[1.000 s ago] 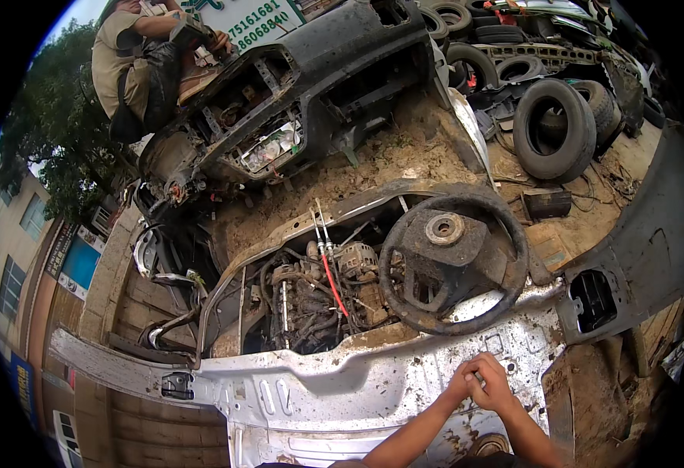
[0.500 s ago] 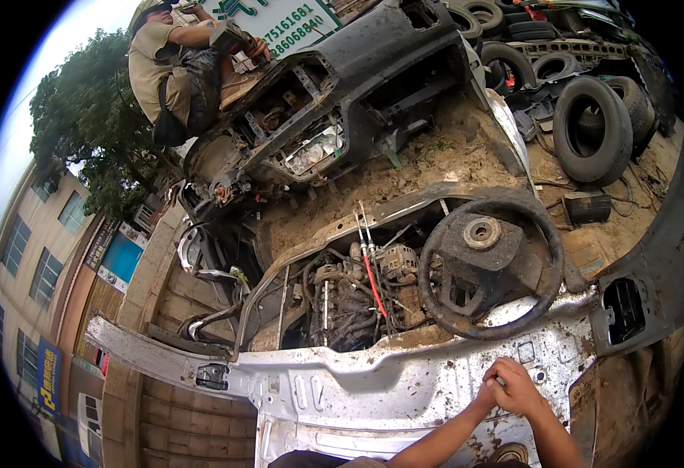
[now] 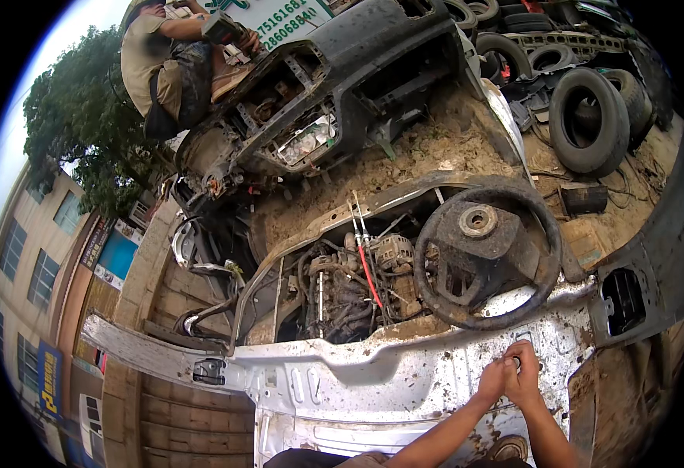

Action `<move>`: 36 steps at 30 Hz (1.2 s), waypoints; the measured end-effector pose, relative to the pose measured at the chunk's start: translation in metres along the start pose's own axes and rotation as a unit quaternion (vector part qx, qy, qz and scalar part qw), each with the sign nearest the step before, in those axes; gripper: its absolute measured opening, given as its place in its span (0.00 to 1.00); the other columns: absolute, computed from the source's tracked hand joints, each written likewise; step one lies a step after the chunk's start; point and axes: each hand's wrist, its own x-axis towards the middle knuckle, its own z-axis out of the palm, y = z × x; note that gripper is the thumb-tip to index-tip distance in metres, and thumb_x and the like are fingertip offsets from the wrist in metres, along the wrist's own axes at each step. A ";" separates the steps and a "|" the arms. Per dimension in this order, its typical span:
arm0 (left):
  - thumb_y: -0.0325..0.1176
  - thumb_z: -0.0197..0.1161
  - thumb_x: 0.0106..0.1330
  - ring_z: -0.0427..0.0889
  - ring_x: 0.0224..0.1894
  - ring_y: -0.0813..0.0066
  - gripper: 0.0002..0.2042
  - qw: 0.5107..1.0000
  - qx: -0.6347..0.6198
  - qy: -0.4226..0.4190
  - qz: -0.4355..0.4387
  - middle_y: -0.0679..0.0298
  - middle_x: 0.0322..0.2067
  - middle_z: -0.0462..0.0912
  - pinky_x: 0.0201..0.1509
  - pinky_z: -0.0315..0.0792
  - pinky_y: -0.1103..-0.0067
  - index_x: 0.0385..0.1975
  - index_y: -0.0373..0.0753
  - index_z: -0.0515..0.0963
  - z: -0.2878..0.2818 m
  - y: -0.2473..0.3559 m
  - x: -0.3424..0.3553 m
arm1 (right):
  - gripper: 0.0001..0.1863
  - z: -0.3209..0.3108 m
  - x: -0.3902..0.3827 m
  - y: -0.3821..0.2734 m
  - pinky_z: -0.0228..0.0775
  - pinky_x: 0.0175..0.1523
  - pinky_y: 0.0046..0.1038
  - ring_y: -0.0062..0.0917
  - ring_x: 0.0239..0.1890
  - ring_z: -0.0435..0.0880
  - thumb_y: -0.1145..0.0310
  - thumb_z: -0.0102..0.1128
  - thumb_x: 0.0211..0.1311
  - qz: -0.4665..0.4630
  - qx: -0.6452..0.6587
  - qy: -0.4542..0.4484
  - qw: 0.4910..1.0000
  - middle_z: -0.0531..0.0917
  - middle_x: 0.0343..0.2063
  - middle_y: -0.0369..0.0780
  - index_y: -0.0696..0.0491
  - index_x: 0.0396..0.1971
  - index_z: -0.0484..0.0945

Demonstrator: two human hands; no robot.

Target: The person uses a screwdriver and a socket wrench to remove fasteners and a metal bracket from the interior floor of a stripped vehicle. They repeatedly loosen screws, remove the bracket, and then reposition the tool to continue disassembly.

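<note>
My left hand (image 3: 492, 381) and my right hand (image 3: 524, 374) are pressed together with their fingers closed, just above the silver metal floor panel (image 3: 404, 374). Whatever lies between them, if anything, is hidden by the fingers. Ahead of them is a dirty black steering wheel (image 3: 428, 288) on its column. Left of the wheel, a grimy engine (image 3: 338, 288) sits in an opening of the stripped vehicle body, with a red cable (image 3: 370, 277) standing up out of it.
Farther off, a person (image 3: 158, 70) sits by a dismantled dark dashboard (image 3: 357, 93), holding a power tool (image 3: 223, 30). Sandy dirt (image 3: 435, 136) lies between the dashboard and the engine. A worn tyre (image 3: 589, 123) stands at the right, before several others. Wooden planks (image 3: 193, 425) show lower left.
Both hands have shifted slightly, and the fingers now point more upward. A small object visible in my grip earlier no longer shows. The whole view has moved a little.
</note>
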 end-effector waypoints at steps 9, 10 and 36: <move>0.35 0.59 0.63 0.77 0.52 0.73 0.18 0.939 -0.320 0.038 0.120 0.60 0.50 0.79 0.55 0.71 0.78 0.51 0.36 0.76 0.030 -0.040 -0.009 | 0.17 -0.011 0.010 0.009 0.62 0.23 0.28 0.28 0.13 0.72 0.69 0.52 0.60 -0.021 0.019 -0.264 0.964 0.72 0.09 0.39 0.59 0.12 0.71; 0.33 0.61 0.62 0.78 0.51 0.73 0.17 0.952 -0.289 0.033 0.093 0.60 0.49 0.80 0.54 0.71 0.77 0.50 0.36 0.76 0.036 -0.042 -0.012 | 0.15 -0.018 0.024 -0.004 0.63 0.23 0.28 0.28 0.14 0.73 0.69 0.54 0.58 0.024 0.051 -0.379 0.924 0.73 0.10 0.39 0.60 0.13 0.72; 0.30 0.61 0.60 0.80 0.38 0.70 0.11 0.885 -0.465 -0.035 -0.016 0.61 0.34 0.79 0.45 0.74 0.77 0.40 0.33 0.78 0.005 -0.008 0.002 | 0.10 0.012 -0.035 0.023 0.68 0.34 0.33 0.33 0.21 0.74 0.68 0.58 0.61 -0.072 0.018 0.087 0.993 0.74 0.17 0.40 0.56 0.23 0.74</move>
